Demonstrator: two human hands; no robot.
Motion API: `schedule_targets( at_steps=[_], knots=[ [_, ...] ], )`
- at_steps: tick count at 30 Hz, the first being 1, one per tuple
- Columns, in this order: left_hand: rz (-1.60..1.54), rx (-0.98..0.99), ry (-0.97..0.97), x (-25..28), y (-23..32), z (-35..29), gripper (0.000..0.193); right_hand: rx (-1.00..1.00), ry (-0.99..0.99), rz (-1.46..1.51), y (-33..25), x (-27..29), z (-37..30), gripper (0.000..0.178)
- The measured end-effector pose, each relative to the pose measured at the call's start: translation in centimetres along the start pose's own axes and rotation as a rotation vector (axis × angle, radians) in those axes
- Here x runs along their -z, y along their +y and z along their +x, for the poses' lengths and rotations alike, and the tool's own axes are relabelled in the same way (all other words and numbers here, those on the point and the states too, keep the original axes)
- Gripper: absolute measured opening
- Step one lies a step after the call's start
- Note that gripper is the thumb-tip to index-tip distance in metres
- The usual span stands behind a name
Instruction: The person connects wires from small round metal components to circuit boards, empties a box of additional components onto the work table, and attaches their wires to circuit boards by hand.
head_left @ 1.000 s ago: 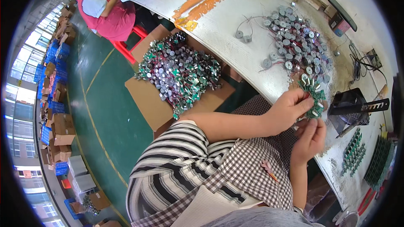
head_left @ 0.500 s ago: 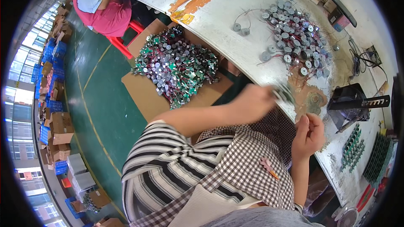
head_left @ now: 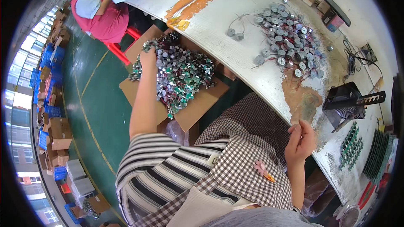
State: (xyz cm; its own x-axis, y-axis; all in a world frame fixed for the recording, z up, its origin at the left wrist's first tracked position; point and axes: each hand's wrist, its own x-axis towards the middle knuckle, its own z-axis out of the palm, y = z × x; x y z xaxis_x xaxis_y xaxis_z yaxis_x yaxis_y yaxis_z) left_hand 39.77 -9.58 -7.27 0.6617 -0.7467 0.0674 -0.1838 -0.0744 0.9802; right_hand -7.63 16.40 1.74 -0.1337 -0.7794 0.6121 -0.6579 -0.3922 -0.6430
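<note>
My left arm stretches out to the left, and my left hand [head_left: 147, 58] is at the far left part of a heaped pile of small round metal motors with green circuit boards and red wires [head_left: 185, 69]. Its fingers are hidden among the parts. The pile lies in an open cardboard box [head_left: 202, 107] beside the table. Close to the table's near edge, my right hand [head_left: 301, 143] is raised with fingers curled in toward the thumb; anything between them cannot be made out. Bare round motors with wires [head_left: 290, 38] lie heaped on the white table [head_left: 235, 59].
A black fan [head_left: 347, 105] stands at the table's right, near rows of small green boards [head_left: 351, 149] and stacked green panels [head_left: 376, 159]. Cables [head_left: 353, 59] run along the wall. A person in a pink vest [head_left: 103, 17] sits on a red stool [head_left: 120, 52] at far left.
My left hand has swung from the table edge by my right hand out left to the pile in the box. My right hand stays near the table edge, and the view has shifted slightly.
</note>
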Motion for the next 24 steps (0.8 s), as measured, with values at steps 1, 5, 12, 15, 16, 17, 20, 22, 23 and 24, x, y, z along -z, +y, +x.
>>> schedule_targets(
  at_steps=[1, 5, 12, 15, 16, 17, 20, 22, 23, 24],
  knots=[
    [0.127, -0.172, 0.045, -1.0, 0.7, -3.2, 0.030, -0.014, 0.001, -0.019, 0.1, 0.1, 0.0, 0.018],
    [-0.078, -0.591, -0.650, -5.8, 6.1, -21.4, 0.017, 0.182, -0.108, -0.157, 0.4, 0.3, -0.3, 0.027],
    [-0.097, -0.439, -1.807, -11.9, 15.2, -36.1, 0.012, 0.186, 0.021, -0.299, 1.4, 2.0, -1.5, 0.036],
    [0.235, 0.114, -1.865, -13.8, 16.0, -38.1, 0.020, 0.106, 0.009, -0.400, 2.1, 5.7, -3.3, 0.030],
    [0.140, 0.162, -1.963, -14.4, 15.9, -38.5, 0.022, 0.068, 0.000, -0.432, 2.3, 6.7, -4.0, 0.023],
    [0.041, 0.210, -2.059, -14.8, 15.8, -39.2, 0.021, 0.117, 0.051, -0.462, 2.9, 8.0, -4.4, 0.021],
    [0.009, 0.246, -2.214, -15.7, 15.5, -40.7, 0.025, 0.058, 0.306, -0.602, 4.9, 13.0, -5.7, 0.017],
    [0.068, 0.266, -2.237, -15.9, 15.7, -41.1, 0.025, -0.223, 0.583, -0.688, 6.0, 16.3, -6.3, 0.016],
    [0.085, 0.270, -2.235, -16.0, 15.8, -41.3, 0.025, -0.315, 0.605, -0.821, 6.3, 18.0, -6.8, 0.020],
    [0.099, 0.267, -2.240, -16.0, 16.1, -41.4, 0.024, -0.323, 0.558, -0.949, 6.6, 19.4, -7.2, 0.023]
  ],
)
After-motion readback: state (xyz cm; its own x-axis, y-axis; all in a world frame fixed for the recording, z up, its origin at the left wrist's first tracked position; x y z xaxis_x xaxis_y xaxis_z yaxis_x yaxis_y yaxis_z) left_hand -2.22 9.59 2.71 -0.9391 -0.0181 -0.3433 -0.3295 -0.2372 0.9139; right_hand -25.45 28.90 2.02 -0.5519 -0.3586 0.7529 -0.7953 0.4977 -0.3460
